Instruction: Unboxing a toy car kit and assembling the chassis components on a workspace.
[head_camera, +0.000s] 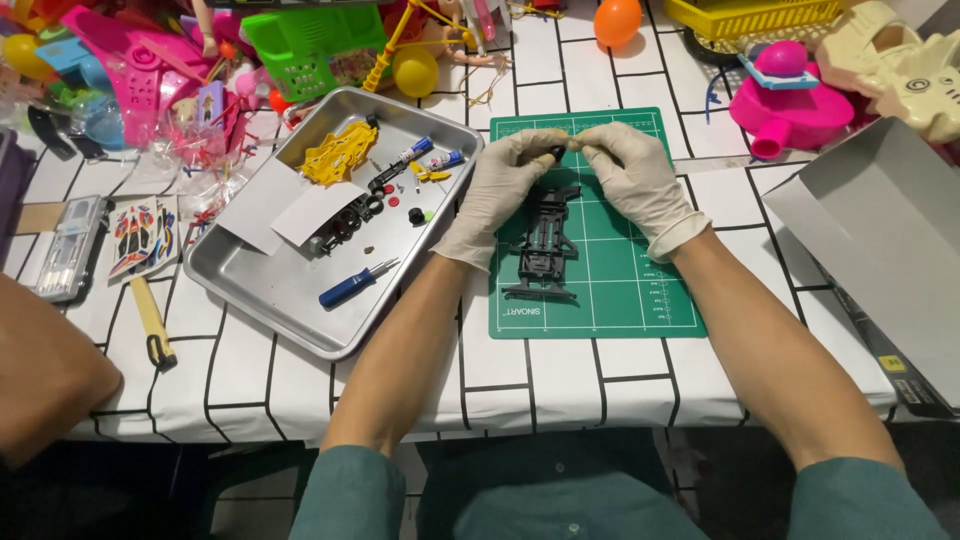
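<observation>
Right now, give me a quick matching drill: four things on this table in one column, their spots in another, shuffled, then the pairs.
1. black chassis
2. blue-handled screwdriver
3. yellow parts frame
4. orange balloon

A. at the table's far edge
B. near end of the metal tray
C. on the green cutting mat
D. far end of the metal tray

Pairs: 1-C, 2-B, 3-D, 4-A

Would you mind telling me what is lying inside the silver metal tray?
The silver metal tray holds a blue-handled screwdriver, yellow plastic parts, small black wheels, two blue-capped tubes and white paper sheets. Whatever lies beneath the sheets is hidden.
</observation>
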